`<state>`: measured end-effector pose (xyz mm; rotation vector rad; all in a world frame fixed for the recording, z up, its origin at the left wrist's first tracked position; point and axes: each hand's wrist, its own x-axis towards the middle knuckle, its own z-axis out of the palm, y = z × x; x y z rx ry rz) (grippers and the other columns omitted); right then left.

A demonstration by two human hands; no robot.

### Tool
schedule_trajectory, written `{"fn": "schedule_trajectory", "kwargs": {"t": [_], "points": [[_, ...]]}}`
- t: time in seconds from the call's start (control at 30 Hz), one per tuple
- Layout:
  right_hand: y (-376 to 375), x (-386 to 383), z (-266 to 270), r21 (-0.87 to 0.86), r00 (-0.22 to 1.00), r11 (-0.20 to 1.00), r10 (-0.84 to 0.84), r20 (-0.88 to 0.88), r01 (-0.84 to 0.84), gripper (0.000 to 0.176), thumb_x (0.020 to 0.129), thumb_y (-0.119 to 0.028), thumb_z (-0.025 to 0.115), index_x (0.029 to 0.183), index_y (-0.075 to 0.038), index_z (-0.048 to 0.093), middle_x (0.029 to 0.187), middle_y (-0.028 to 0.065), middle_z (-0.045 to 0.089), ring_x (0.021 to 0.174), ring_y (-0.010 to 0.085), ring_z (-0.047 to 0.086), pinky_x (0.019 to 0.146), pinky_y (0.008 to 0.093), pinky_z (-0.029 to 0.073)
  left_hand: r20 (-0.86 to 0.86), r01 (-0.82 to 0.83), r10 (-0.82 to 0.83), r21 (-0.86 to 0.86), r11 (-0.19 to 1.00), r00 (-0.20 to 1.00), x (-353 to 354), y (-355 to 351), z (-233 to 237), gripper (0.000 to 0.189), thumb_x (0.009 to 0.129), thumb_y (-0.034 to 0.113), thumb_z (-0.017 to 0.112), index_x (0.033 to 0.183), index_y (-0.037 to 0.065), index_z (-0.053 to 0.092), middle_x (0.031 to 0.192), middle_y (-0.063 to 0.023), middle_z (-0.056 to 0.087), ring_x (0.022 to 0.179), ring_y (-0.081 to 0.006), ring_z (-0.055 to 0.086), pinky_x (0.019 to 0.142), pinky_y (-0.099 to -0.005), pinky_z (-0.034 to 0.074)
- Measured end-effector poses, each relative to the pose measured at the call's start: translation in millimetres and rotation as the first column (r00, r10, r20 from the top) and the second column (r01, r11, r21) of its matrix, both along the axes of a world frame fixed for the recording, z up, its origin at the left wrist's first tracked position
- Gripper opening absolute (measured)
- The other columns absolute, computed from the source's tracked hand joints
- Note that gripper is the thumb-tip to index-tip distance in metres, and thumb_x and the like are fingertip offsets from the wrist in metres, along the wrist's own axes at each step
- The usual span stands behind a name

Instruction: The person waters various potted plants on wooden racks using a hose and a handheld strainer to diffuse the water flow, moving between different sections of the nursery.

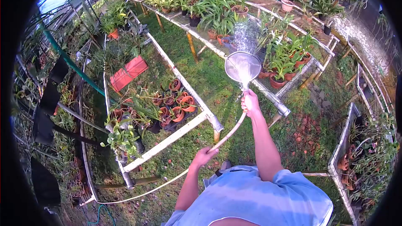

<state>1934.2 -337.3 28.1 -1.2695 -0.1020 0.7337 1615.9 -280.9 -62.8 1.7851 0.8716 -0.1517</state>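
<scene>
My right hand (250,102) is closed around the front end of a pale garden hose (231,132), just below a wide round spray head (243,66). Water (247,37) sprays from the head toward the potted plants beyond it. Further back along the hose, my left hand (204,157) grips it low, in front of my body. Leafy plants in orange pots (278,80) stand on the bench just right of the spray head. From my left hand the hose trails left, down to the grass.
A pipe-framed bench (167,142) on my left carries orange pots (178,113) and a red rectangular box (129,73). Another long bench (209,47) runs across ahead. At the right stands a white-framed rack (335,163) with pots. Mossy grass (180,54) covers the ground.
</scene>
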Motion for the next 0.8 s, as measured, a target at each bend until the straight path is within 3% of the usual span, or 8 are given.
{"fn": "schedule_trajectory", "kwargs": {"t": [0.07, 0.13, 0.27, 0.37, 0.43, 0.53, 0.67, 0.8], "points": [[4.8, 3.0, 2.8, 0.035, 1.000, 0.999, 0.025, 0.016, -0.025, 0.015, 0.103, -0.022, 0.041, 0.102, -0.009, 0.049, 0.061, -0.0007, 0.040, 0.040, 0.0070, 0.037, 0.032, 0.0235, 0.027, -0.185, -0.056, 0.060, 0.029, 0.998, 0.981, -46.9, 8.3, -18.8, 0.061, 0.078, 0.063, 0.068, 0.096, 0.004, 0.070, 0.078, -0.0069, 0.067, 0.071, -0.0191, 0.065, 0.068, -0.0342, 0.052], [3.8, 5.8, 8.6, 0.077, 0.999, 0.996, 0.033, 0.019, -0.034, 0.015, 0.102, -0.024, 0.043, 0.099, -0.010, 0.047, 0.062, -0.0012, 0.041, 0.041, 0.0062, 0.035, 0.031, 0.0222, 0.026, -0.409, -0.122, 0.217, 0.245, 0.962, 0.887, -126.6, 12.5, -121.0, 0.067, 0.072, 0.068, 0.068, 0.099, 0.007, 0.072, 0.090, -0.0142, 0.071, 0.087, -0.0289, 0.069, 0.080, -0.0393, 0.053], [2.5, 22.3, 9.9, 0.071, 0.999, 0.996, 0.050, 0.018, -0.051, 0.017, 0.102, -0.025, 0.042, 0.098, -0.009, 0.046, 0.062, -0.0015, 0.039, 0.041, 0.0058, 0.033, 0.032, 0.0209, 0.026, -0.463, -0.282, 0.464, 0.409, 0.868, 0.756, -228.2, -31.2, -130.8, 0.060, 0.082, 0.068, 0.055, 0.099, 0.014, 0.074, 0.102, -0.0185, 0.069, 0.102, -0.0356, 0.065, 0.091, -0.0452, 0.050], [12.1, 41.4, -12.8, 0.045, 0.999, 0.998, 0.035, -0.025, -0.034, 0.016, 0.101, -0.025, 0.044, 0.092, -0.012, 0.043, 0.064, -0.0004, 0.042, 0.042, 0.0062, 0.035, 0.032, 0.0212, 0.027, -0.501, -0.437, 0.613, 0.432, 0.789, 0.611, -214.5, -76.4, -89.8, 0.082, 0.086, 0.074, 0.042, 0.093, -0.003, 0.072, 0.097, -0.0282, 0.067, 0.101, -0.0396, 0.064, 0.088, -0.0460, 0.051], [17.8, 66.2, -38.1, 0.004, 0.992, 0.992, 0.127, 0.001, -0.127, 0.014, 0.098, -0.021, 0.045, 0.090, -0.010, 0.043, 0.065, 0.0002, 0.043, 0.043, 0.0071, 0.037, 0.033, 0.0219, 0.028, -0.542, -0.542, 0.672, 0.407, 0.735, 0.504, -206.8, -104.8, -91.4, 0.089, 0.085, 0.076, 0.037, 0.092, -0.006, 0.071, 0.097, -0.0285, 0.067, 0.100, -0.0405, 0.065, 0.086, -0.0456, 0.053], [20.4, 81.4, -44.4, 0.018, 0.982, 0.983, 0.183, 0.052, -0.184, 0.011, 0.097, -0.017, 0.042, 0.093, -0.007, 0.046, 0.065, 0.0011, 0.043, 0.044, 0.0072, 0.037, 0.033, 0.0223, 0.029, -0.550, -0.567, 0.732, 0.478, 0.670, 0.401, -189.0, -161.4, -80.0, 0.085, 0.087, 0.073, 0.037, 0.090, -0.004, 0.071, 0.095, -0.0270, 0.068, 0.098, -0.0385, 0.066, 0.084, -0.0447, 0.054], [34.9, 107.5, -45.2, -0.011, 0.970, 0.971, 0.238, 0.049, -0.238, 0.019, 0.097, -0.015, 0.040, 0.079, -0.009, 0.042, 0.061, 0.0006, 0.040, 0.042, 0.0091, 0.036, 0.033, 0.0241, 0.028, -0.506, -0.675, 0.810, 0.490, 0.552, 0.295, -147.4, -220.6, -26.7, 0.085, 0.086, 0.073, 0.039, 0.083, -0.005, 0.071, 0.089, -0.0291, 0.067, 0.095, -0.0420, 0.066, 0.084, -0.0455, 0.053], [64.8, 181.4, -76.3, 0.079, 0.941, 0.941, 0.334, -0.044, -0.330, 0.019, 0.095, -0.013, 0.042, 0.076, -0.009, 0.040, 0.057, -0.0006, 0.038, 0.042, 0.0099, 0.036, 0.036, 0.0253, 0.030, -0.411, -0.775, 0.864, 0.428, 0.465, 0.291, -85.8, -276.3, -1.6, 0.077, 0.088, 0.065, 0.044, 0.086, -0.008, 0.069, 0.091, -0.0303, 0.066, 0.097, -0.0415, 0.065, 0.086, -0.0453, 0.052]]}}
